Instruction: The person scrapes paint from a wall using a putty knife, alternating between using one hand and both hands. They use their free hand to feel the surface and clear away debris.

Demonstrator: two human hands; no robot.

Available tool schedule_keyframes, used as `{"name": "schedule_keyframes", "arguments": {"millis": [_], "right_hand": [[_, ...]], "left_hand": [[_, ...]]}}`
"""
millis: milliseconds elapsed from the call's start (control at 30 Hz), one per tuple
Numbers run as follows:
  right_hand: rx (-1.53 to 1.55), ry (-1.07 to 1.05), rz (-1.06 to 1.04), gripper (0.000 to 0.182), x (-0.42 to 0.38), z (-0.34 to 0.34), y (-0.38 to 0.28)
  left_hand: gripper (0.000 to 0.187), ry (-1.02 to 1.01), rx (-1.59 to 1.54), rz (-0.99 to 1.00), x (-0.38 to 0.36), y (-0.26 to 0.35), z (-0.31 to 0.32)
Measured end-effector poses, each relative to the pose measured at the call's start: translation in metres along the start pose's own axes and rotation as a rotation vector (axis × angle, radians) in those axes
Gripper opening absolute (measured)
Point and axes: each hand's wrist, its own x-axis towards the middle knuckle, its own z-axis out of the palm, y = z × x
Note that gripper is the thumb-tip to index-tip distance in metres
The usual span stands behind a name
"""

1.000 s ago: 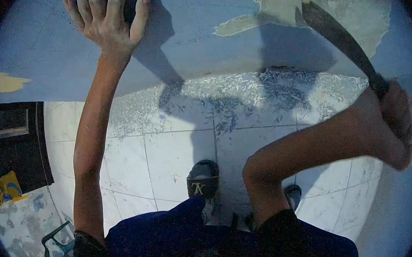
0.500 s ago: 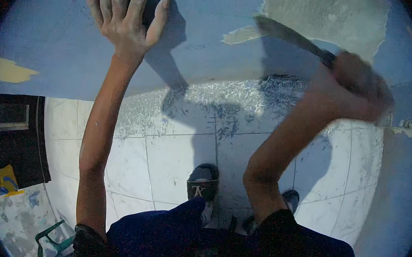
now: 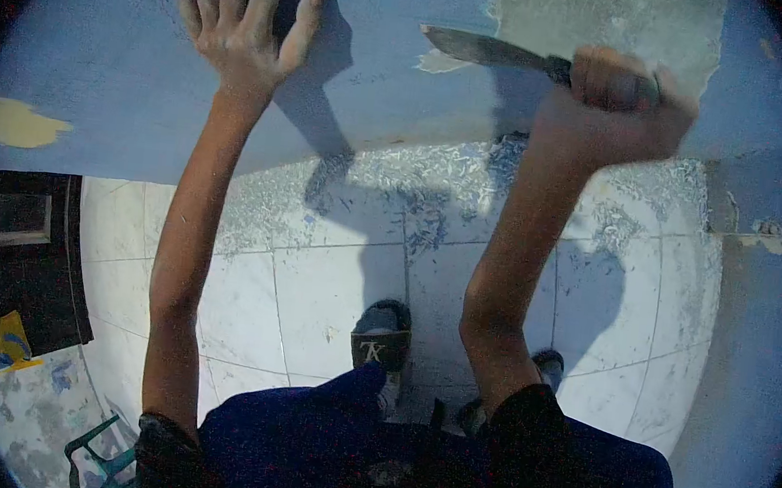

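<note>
Fingers spread, my left hand (image 3: 247,33) lies against the blue wall (image 3: 405,95) at the upper left. My right hand (image 3: 626,102) is closed around the dark handle of a knife-like blade (image 3: 490,49), which points left. The blade's tip is beside the ragged lower left edge of a bare grey patch (image 3: 611,16), where the blue paint is gone. A small pale patch (image 3: 21,124) shows on the wall at the far left.
Paint flakes (image 3: 423,200) cover the white tiled floor (image 3: 319,303) along the wall's foot. My sandalled feet stand below. At lower left are a dark panel (image 3: 2,272), a yellow bag (image 3: 5,341) and a green frame (image 3: 102,456).
My right hand has moved left with the blade, which now lies flatter and reaches further left. My left hand stays on the wall. The view has shifted slightly.
</note>
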Motion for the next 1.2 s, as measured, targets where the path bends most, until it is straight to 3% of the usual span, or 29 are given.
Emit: {"name": "schedule_keyframes", "arguments": {"millis": [67,100,233,300,467,567,667,767,800,900,933,1033,1067,1167,1200], "right_hand": [[0.488,0.166,0.511,0.024,0.013,0.000,-0.053],[0.385,0.177,0.396,0.029,0.025,-0.008,-0.060],[0.580,0.193,0.623,0.037,0.025,0.009,-0.057],[0.456,0.178,0.568,0.036,0.032,0.009,-0.054],[0.774,0.203,0.522,0.037,0.050,-0.026,-0.047],[0.222,0.091,0.092,0.040,0.024,-0.005,-0.014],[-0.024,0.081,0.011,0.038,0.029,-0.004,-0.035],[0.286,0.193,0.201,0.028,0.034,-0.018,-0.054],[0.234,0.198,0.121,0.026,0.020,0.000,-0.043],[0.922,-0.037,0.221,0.020,0.026,-0.005,-0.018],[0.531,0.063,0.100,0.015,0.027,-0.009,-0.022],[0.207,0.099,0.087,0.017,0.033,-0.031,-0.032],[0.128,0.108,-0.006,0.030,0.028,-0.028,-0.028],[0.319,0.172,0.164,0.032,0.013,-0.006,-0.016],[0.110,0.096,0.124,0.029,0.018,-0.011,-0.017]], "left_hand": [[0.050,-0.026,0.013,-0.015,0.002,-0.005,-0.002],[0.050,-0.068,0.008,-0.038,0.004,-0.001,-0.007],[0.050,-0.099,0.012,-0.059,0.005,0.004,-0.011],[0.050,-0.055,0.006,-0.035,0.004,0.001,-0.007],[0.050,-0.028,-0.002,-0.016,0.001,-0.001,-0.005],[0.050,-0.028,-0.014,-0.017,0.002,0.002,-0.004],[0.050,-0.030,-0.018,-0.015,0.001,-0.002,-0.005],[0.050,-0.024,-0.017,-0.011,0.000,-0.002,-0.006],[0.050,-0.022,-0.013,-0.005,0.000,-0.002,-0.006],[0.049,-0.011,-0.024,-0.010,0.003,-0.001,-0.002],[0.049,-0.021,-0.028,-0.012,0.003,-0.001,-0.005],[0.049,-0.083,0.001,-0.054,0.004,0.004,-0.012],[0.049,-0.053,-0.005,-0.028,0.001,0.001,-0.010],[0.049,0.012,-0.029,0.010,0.002,-0.002,-0.002],[0.049,0.003,-0.028,-0.002,0.003,-0.001,-0.003]]}}
